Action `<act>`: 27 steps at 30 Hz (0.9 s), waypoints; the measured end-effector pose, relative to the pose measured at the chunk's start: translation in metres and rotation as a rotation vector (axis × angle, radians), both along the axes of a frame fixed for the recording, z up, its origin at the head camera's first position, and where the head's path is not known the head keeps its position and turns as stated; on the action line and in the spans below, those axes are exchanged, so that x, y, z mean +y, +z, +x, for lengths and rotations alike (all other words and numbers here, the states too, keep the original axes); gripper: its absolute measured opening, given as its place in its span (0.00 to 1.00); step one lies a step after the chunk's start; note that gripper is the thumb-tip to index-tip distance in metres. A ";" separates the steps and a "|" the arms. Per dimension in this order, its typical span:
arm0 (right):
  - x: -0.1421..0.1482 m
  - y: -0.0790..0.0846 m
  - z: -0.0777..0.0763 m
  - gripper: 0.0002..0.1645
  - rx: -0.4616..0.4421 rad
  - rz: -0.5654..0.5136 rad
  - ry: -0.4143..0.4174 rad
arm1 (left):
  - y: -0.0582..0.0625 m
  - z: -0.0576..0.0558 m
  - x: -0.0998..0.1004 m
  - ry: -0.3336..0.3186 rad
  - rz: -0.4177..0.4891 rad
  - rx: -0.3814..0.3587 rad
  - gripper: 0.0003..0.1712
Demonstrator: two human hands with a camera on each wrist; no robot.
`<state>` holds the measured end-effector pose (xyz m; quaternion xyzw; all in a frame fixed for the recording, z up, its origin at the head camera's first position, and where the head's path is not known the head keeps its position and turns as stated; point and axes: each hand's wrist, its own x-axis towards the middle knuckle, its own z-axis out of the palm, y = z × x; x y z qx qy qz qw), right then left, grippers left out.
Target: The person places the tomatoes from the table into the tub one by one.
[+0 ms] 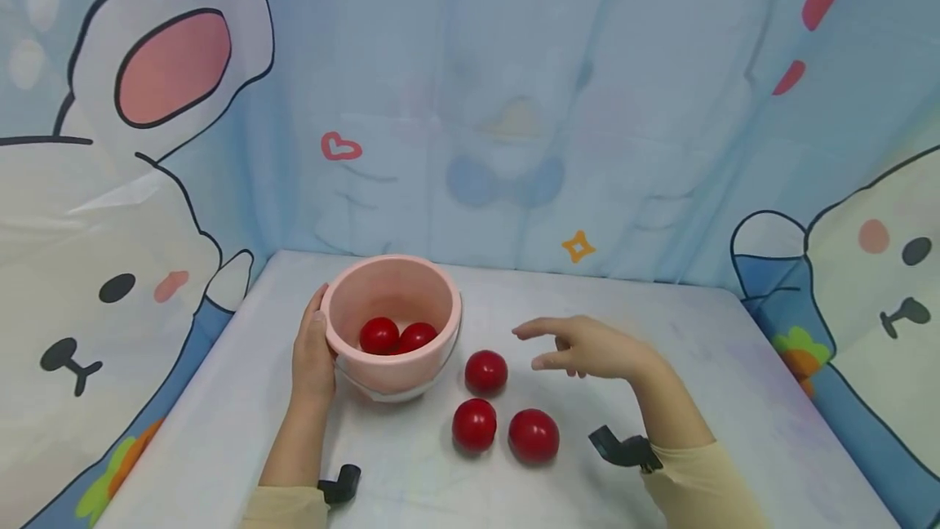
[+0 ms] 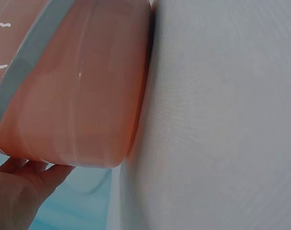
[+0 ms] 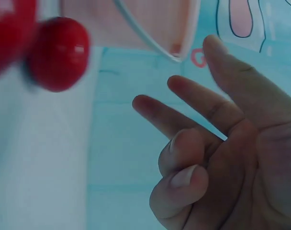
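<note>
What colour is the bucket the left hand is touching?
The bucket is pale pink, clearest in the head view.

There is one pink bucket (image 1: 389,370) left of centre; five red balls (image 1: 485,372), two inside it, three at lower centre; two hands (image 1: 313,362); two black wrist pieces (image 1: 624,451); one table (image 1: 396,464).

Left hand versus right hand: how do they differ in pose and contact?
The left hand holds the bucket at its side; the right hand holds nothing. In the head view, the left hand points mostly away from the person, while the right hand points left, toward the bucket. Both are bare, with beige sleeves.
</note>
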<state>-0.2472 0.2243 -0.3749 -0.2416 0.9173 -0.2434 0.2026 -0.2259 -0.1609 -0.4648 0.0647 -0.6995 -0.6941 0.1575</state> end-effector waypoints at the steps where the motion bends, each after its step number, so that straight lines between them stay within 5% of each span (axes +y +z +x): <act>1: 0.005 -0.008 0.006 0.30 -0.021 -0.012 -0.005 | 0.000 0.000 0.000 0.000 0.002 0.000 0.25; 6: 0.026 -0.046 0.029 0.32 -0.139 -0.102 -0.033 | 0.002 0.002 0.001 0.005 -0.001 -0.011 0.26; 13: 0.040 -0.089 0.043 0.39 -0.287 -0.327 -0.109 | 0.003 0.001 0.001 0.005 0.017 -0.019 0.26; 27: 0.040 -0.114 0.047 0.37 -0.331 -0.349 -0.158 | 0.002 0.001 0.001 0.000 -0.002 -0.015 0.27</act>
